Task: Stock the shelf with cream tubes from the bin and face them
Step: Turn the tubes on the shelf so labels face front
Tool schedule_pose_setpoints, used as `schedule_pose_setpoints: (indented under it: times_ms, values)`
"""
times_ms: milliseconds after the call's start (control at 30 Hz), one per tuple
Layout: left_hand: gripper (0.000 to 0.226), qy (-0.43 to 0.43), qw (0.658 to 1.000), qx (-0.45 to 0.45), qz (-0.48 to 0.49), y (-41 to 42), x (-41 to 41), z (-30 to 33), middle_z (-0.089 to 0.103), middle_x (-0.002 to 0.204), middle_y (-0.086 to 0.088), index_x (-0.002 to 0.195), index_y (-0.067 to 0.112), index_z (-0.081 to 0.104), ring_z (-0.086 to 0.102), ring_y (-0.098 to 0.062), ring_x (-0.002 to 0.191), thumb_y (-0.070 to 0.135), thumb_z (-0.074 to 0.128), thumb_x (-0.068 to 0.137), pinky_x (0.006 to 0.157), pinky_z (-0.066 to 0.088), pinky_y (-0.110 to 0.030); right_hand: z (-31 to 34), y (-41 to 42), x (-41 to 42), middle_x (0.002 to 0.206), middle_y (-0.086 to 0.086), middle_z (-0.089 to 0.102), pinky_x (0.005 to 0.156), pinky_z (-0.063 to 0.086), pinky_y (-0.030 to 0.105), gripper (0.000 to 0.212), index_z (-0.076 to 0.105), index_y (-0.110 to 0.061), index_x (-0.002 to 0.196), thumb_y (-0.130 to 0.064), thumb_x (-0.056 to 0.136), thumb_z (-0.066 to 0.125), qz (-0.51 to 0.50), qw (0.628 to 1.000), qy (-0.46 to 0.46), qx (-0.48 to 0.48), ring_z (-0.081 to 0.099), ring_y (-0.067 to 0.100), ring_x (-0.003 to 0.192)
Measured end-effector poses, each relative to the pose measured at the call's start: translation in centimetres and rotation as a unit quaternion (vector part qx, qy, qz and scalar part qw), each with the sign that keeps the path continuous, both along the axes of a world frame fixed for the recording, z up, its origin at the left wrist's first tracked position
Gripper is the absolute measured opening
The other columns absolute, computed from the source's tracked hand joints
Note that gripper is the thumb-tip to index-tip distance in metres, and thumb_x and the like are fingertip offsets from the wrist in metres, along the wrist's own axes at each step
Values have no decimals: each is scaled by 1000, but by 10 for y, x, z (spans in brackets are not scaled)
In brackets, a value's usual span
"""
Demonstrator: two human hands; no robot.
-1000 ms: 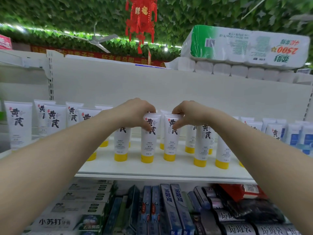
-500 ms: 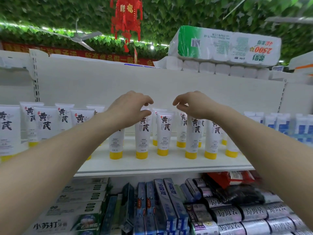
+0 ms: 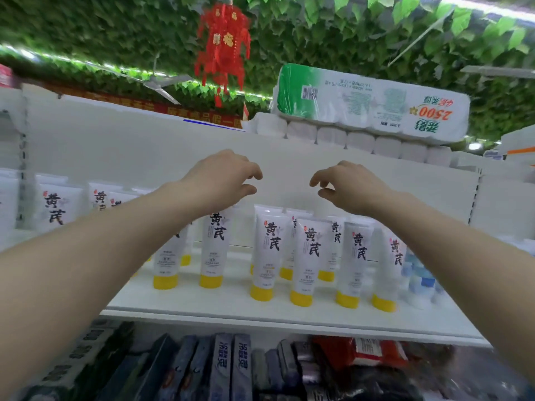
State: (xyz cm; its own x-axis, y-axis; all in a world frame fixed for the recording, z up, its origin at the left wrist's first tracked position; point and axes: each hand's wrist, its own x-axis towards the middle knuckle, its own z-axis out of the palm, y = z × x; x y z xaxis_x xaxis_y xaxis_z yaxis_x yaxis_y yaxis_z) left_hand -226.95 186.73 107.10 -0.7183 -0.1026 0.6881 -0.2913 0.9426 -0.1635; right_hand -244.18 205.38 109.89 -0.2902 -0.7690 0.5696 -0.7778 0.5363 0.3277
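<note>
While white cream tubes point(image 3: 269, 250) with yellow caps are standing cap-down in loose rows on the white shelf point(image 3: 260, 314), each showing the large black characters 黄芪 and a small red seal on its front, both hands are hovering above them and gripping nothing. Left hand point(image 3: 223, 180) is hanging over the tube point(image 3: 215, 247) left of centre, its fingers loosely curled and apart from the thumb; right hand point(image 3: 350, 186) is mirroring it over the tubes to the right, fingers likewise relaxed and clear of every tube. More tubes point(image 3: 56, 206) of the same label are standing further left along the shelf, and blue-and-white tubes point(image 3: 419, 273) are sitting blurred at its right end. Below, toothpaste boxes point(image 3: 231, 369) are lying on the lower shelf, their writing too blurred to read. Up on top of the shelving, a toilet paper pack point(image 3: 370, 105) is lying upside down, showing "2500" in red, and a red hanging ornament point(image 3: 223, 44) is dangling from the leafy ceiling.
</note>
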Motion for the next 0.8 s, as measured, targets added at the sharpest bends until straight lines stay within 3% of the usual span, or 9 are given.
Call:
schedule_pose_setpoints:
  times_ms: [200, 400, 667, 800]
  values:
    - [34, -30, 998, 4, 61, 8, -36, 12, 60, 121, 4, 127, 30, 56, 47, -20, 116, 35, 56, 94, 92, 45, -40, 8, 0, -46, 110, -6, 66, 87, 44, 34, 30, 60, -29, 123, -32, 93, 59, 68, 996, -46, 36, 49, 18, 98]
    - [31, -70, 995, 48, 54, 0, -53, 19, 63, 118, 8, 119, 31, 62, 53, -16, 110, 37, 64, 89, 92, 44, -33, 9, -9, -55, 111, -5, 66, 90, 45, 32, 41, 60, -25, 125, -34, 87, 68, 103, 984, -114, 90, 55, 17, 96]
    - [36, -189, 976, 101, 36, 2, -77, 19, 65, 111, 13, 115, 28, 66, 58, -11, 102, 41, 71, 82, 92, 46, -29, 12, -35, -51, 106, -12, 67, 91, 45, 29, 44, 63, -28, 120, -37, 79, 76, 66, 965, -186, 174, 59, 13, 102]
    - [31, -241, 965, 99, 37, 4, -91, 15, 67, 108, 12, 112, 27, 67, 60, -12, 98, 37, 70, 83, 89, 49, -32, 6, -49, -54, 93, -13, 63, 85, 47, 29, 35, 67, -28, 111, -36, 78, 76, 64, 960, -193, 195, 60, 13, 95]
